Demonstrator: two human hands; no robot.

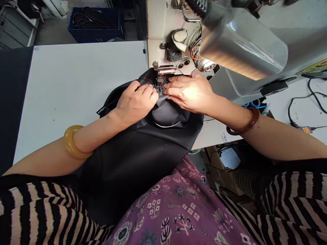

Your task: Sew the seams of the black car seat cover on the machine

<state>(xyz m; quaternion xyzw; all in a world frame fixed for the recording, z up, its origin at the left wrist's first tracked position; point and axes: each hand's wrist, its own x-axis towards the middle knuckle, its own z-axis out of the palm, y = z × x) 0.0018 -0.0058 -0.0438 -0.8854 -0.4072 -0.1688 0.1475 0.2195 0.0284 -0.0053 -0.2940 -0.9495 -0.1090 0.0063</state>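
We had a black leatherette cover (127, 153), red-stitched, AIRBAG-tagged, bunched mid-frame. Left hand (138, 102), curled, pinched it; right hand (190, 93), fingers slightly spread, pressed it down.

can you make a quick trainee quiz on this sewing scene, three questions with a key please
1. Fill in the blank: the small tag at the edge of the black material reads "____".

2. Where is the presser foot?
a) left of both hands
b) between the fingers of the left hand and those of the right hand
c) right of both hands

3. True or false: the yellow bangle is on the right arm.

Key
1. AIRBAG
2. b
3. False; it is on the left arm.
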